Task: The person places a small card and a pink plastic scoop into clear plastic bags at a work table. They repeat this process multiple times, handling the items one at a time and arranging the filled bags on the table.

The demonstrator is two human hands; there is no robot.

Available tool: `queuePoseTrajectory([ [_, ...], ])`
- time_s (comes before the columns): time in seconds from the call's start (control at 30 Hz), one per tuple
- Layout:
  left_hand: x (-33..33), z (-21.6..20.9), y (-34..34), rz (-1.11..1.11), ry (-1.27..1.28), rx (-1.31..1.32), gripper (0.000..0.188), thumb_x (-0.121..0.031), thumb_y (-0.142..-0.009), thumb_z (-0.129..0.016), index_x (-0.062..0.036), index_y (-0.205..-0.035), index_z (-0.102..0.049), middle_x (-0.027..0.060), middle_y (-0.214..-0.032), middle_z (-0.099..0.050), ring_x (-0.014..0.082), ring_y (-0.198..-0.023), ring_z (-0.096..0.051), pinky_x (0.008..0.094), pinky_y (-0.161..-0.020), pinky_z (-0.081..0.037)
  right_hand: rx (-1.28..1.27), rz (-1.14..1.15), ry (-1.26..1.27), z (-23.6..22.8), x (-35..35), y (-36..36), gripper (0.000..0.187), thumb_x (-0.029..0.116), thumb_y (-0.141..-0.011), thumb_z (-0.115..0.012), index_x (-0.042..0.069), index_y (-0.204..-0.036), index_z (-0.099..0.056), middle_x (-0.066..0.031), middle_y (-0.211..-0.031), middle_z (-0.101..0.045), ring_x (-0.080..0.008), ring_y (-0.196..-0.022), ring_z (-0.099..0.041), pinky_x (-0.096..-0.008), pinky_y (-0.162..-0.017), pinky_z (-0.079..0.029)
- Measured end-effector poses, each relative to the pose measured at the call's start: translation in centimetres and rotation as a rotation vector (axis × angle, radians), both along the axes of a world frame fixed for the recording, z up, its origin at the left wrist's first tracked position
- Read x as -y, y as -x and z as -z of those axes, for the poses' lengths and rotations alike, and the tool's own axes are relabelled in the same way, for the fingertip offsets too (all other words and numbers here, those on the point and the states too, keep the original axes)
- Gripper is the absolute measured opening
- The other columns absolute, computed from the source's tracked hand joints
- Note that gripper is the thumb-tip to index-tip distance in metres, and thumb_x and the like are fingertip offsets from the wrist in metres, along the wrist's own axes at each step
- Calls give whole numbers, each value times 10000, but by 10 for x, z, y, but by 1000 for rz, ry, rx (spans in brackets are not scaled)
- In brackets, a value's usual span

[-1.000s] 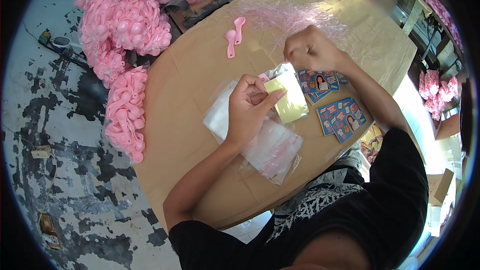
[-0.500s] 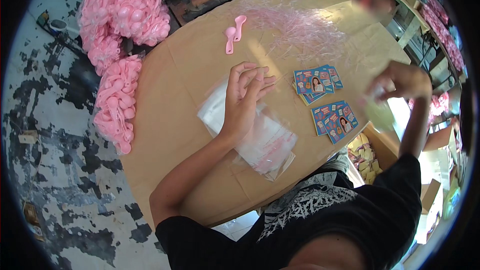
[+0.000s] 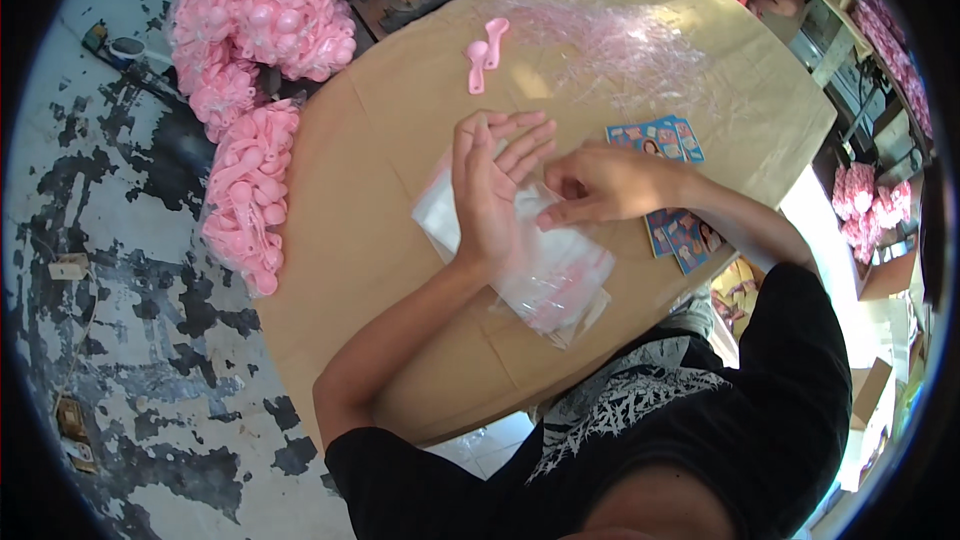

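A stack of clear plastic bags (image 3: 560,275) lies on the paper-covered table in front of me. Over its upper left part, my left hand (image 3: 488,185) is held palm up, fingers stretched out and nothing in it. My right hand (image 3: 615,183) hovers just right of it above the bags, its fingers loosely curled and the thumb apart from the index finger. Nothing shows between them; whether the thumb touches the bags I cannot tell. Partly behind the right hand and forearm are two piles of blue printed cards, the upper pile (image 3: 690,140) and the lower pile (image 3: 690,252).
Two pink plastic spoons (image 3: 478,65) lie on the brown table (image 3: 350,230) beyond my hands. Farther back spreads a heap of clear pinkish strips (image 3: 630,45). Bags packed with pink spoons (image 3: 250,180) stand along the left edge. A box with small packets (image 3: 735,295) sits below the right edge.
My right hand has come in from beyond the table's right edge, where something pale and blurred was at its fingers, to above the bags. My left hand's fingers have straightened.
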State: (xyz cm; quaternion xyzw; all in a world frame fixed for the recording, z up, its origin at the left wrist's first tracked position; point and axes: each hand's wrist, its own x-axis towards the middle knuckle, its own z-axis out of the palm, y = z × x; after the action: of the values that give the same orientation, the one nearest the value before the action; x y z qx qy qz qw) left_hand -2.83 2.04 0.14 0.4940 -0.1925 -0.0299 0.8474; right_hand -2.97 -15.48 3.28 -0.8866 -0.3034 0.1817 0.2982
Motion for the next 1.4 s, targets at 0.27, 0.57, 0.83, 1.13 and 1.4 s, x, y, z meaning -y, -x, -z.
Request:
queuePoseTrajectory([
  [0.27,-5,3,5,17,-104,367,310,-273,-1021,-300,-14,-1182,-352,283,-1242,-517,392,-1256,-493,505,-1080,-371,-119,-91,-248,9,10,-3,203,163,-898,-622,-14,-805,-654,-75,-689,-677,-152,-681,-669,-308,-603,-477],
  [0.57,-7,5,4,47,-294,304,181,-115,-1006,-407,31,-1000,-513,187,-998,-618,275,-1011,-602,445,-969,-446,-76,58,-295,-8,46,-17,211,174,-955,-579,-10,-910,-672,-45,-660,-636,-94,-615,-595,-271,-563,-446],
  [0.83,-8,3,14,100,-580,971,159,-101,-788,-628,-36,-671,-543,75,-648,-573,199,-522,-559,310,-502,-479,-29,-282,-281,19,31,-11,195,94,-905,-557,-33,-1026,-642,-157,-865,-680,-253,-740,-662,-333,-657,-483],
  [1.13,0,-12,38,20,-844,1053,161,-112,-754,-718,-86,-665,-586,27,-608,-535,187,-464,-524,327,-441,-420,-63,-117,-279,10,36,-10,237,143,-899,-587,-24,-1055,-647,-122,-797,-683,-180,-696,-638,-318,-669,-483],
  [1.4,-3,-8,28,56,-695,1044,140,-106,-777,-689,-61,-676,-603,39,-608,-546,186,-453,-526,320,-425,-414,-49,-40,-309,7,49,-22,162,172,-948,-591,27,-989,-650,-25,-655,-597,-79,-598,-575,-249,-556,-426],
])
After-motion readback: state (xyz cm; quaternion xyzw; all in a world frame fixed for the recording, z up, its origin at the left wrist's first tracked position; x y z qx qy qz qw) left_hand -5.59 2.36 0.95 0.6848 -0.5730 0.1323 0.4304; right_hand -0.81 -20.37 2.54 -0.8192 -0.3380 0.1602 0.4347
